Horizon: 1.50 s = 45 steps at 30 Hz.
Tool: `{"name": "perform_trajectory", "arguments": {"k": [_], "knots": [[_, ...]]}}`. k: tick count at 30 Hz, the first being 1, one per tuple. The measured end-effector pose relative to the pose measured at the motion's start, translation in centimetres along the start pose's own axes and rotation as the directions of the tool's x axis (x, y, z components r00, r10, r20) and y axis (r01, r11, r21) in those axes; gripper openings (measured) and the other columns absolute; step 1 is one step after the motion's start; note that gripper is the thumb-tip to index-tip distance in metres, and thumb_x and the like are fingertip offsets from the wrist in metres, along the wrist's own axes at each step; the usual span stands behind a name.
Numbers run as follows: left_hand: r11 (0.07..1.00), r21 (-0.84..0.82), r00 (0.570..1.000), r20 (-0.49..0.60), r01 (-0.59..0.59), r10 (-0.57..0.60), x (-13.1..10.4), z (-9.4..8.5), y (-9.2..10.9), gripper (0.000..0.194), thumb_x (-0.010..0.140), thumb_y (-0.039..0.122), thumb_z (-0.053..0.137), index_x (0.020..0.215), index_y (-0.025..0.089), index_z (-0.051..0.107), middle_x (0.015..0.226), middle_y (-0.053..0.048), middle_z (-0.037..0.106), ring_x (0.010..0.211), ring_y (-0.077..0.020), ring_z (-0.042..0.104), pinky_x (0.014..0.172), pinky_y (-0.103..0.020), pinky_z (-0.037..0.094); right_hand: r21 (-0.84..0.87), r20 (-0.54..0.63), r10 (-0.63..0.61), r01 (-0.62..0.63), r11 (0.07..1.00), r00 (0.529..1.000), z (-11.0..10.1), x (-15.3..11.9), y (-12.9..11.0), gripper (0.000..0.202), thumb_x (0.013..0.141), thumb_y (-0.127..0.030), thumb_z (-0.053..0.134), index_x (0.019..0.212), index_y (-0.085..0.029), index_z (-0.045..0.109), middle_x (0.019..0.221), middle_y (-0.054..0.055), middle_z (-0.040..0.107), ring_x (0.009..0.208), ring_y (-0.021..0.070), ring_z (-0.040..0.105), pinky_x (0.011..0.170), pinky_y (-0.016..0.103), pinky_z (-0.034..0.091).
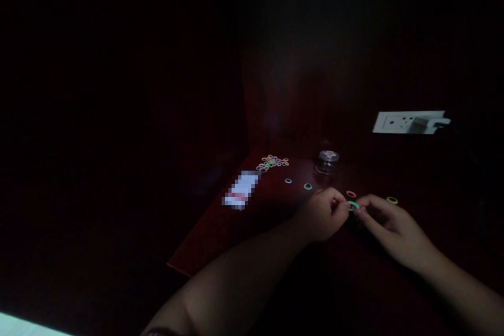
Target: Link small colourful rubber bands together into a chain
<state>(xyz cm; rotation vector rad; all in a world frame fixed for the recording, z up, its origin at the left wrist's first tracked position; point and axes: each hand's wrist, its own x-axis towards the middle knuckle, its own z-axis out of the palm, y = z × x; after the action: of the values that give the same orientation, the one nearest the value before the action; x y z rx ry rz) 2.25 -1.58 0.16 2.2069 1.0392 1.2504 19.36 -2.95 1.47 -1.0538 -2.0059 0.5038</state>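
Forearms first: left forearm (244, 273) crosses up from the bottom edge, right forearm (460, 278) from the lower right corner. Both converge on one green ring (353, 202). Left hand (321, 215): fingers curled, tips gripping the ring's left side. Right hand (388, 223): thumb and forefinger pinching its right side. Two-sided hold presumably because the piece is small and thin; I take this to give me control of both edges.

Just beyond my fingertips lies an orange ring (348, 193); a yellow ring (388, 200) sits behind my right hand. Left of these, a second green ring (307, 189) and a pale ring (289, 183), all singly spaced, perhaps so each can be picked up alone.

Farther out: a lidded jar (326, 164), upright, and a heap of coloured rings (271, 161), likely pushed back to keep my working area free. Phone-like object (241, 190), blurred, near the left edge of the tabletop (208, 244). Wall socket (389, 123) at right, plug (427, 125) fitted.
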Motion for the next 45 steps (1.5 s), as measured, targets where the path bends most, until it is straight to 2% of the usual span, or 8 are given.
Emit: {"name": "perform_trajectory", "arguments": {"k": [6,13,21,28,33,37,40,45], "knots": [[1.0,-0.014,1.0,-0.009,0.001,-0.001,0.0,0.0,0.0,0.011,0.083,0.025,0.048,0.078,0.016,0.053,0.075,-0.002,0.059,0.068,-0.012,0.052,0.064,-0.025,0.042,-0.018,0.005,0.0,0.0,1.0,1.0,0.2,-0.1,0.1,0.022,0.084,-0.041,0.051,0.074,-0.021,0.055,0.067,0.003,0.061,0.06,0.0175,0.057,0.057,0.03,0.048],[0.996,-0.091,0.999,0.037,0.017,-0.014,0.1,-0.3,0.4,0.012,0.084,0.026,0.049,0.078,0.016,0.052,0.073,-0.001,0.058,0.064,-0.0103,0.053,0.061,-0.023,0.042,0.042,-0.039,0.012,-0.01,0.999,0.999,0.1,0.0,-0.3,0.022,0.082,-0.041,0.054,0.075,-0.02,0.057,0.065,0.002,0.061,0.06,0.0171,0.057,0.061,0.031,0.049],[0.997,-0.06,0.999,0.031,0.045,-0.043,-0.1,-0.3,0.2,0.014,0.085,0.028,0.049,0.08,0.016,0.054,0.079,-0.002,0.061,0.065,-0.0108,0.052,0.06,-0.023,0.041,0.078,-0.038,0.017,-0.014,0.997,0.999,0.1,0.0,-0.6,0.024,0.085,-0.041,0.051,0.075,-0.019,0.057,0.062,0.002,0.058,0.059,0.0155,0.055,0.058,0.028,0.049],[0.997,-0.049,0.998,0.038,0.057,-0.055,0.0,-0.4,0.1,0.015,0.085,0.029,0.049,0.083,0.016,0.055,0.085,-0.003,0.062,0.068,-0.0108,0.053,0.064,-0.023,0.042,0.014,-0.029,-0.005,0.005,1.0,1.0,0.1,-0.1,-0.4,0.023,0.086,-0.038,0.049,0.076,-0.019,0.057,0.065,0.001,0.057,0.061,0.0159,0.055,0.06,0.029,0.047],[0.998,-0.052,0.998,0.046,0.041,-0.038,0.0,-0.4,0.0,0.015,0.085,0.029,0.049,0.081,0.016,0.055,0.078,-0.002,0.06,0.068,-0.0111,0.052,0.064,-0.023,0.042,-0.017,-0.038,-0.03,0.029,0.999,0.999,0.2,0.0,-0.4,0.021,0.086,-0.036,0.049,0.076,-0.019,0.056,0.066,0.001,0.057,0.061,0.0156,0.055,0.059,0.029,0.046],[0.998,-0.053,0.999,0.04,0.034,-0.032,0.0,-0.5,0.2,0.014,0.084,0.029,0.05,0.081,0.015,0.054,0.081,-0.003,0.061,0.069,-0.0112,0.052,0.065,-0.024,0.043,-0.034,-0.021,-0.031,0.03,0.999,0.999,0.2,0.0,0.0,0.021,0.084,-0.037,0.052,0.075,-0.019,0.056,0.063,0.001,0.056,0.059,0.0155,0.054,0.058,0.029,0.045],[0.994,-0.106,0.997,0.071,0.012,-0.005,-0.1,-0.4,0.3,0.013,0.084,0.028,0.05,0.081,0.015,0.054,0.078,-0.002,0.06,0.069,-0.0107,0.053,0.066,-0.023,0.044,-0.032,-0.008,-0.034,0.034,0.999,0.999,0.2,-0.1,0.6,0.02,0.084,-0.038,0.053,0.077,-0.019,0.057,0.07,0.003,0.061,0.065,0.0172,0.058,0.061,0.029,0.046],[0.992,-0.121,0.998,0.061,0.04,-0.033,-0.1,-0.3,0.2,0.017,0.083,0.032,0.053,0.082,0.015,0.054,0.079,-0.003,0.061,0.07,-0.0114,0.055,0.065,-0.023,0.045,-0.015,0.002,-0.022,0.022,1.0,1.0,0.2,-0.2,1.2,0.021,0.084,-0.039,0.053,0.077,-0.019,0.057,0.071,0.004,0.062,0.065,0.017,0.058,0.06,0.028,0.046]]}}
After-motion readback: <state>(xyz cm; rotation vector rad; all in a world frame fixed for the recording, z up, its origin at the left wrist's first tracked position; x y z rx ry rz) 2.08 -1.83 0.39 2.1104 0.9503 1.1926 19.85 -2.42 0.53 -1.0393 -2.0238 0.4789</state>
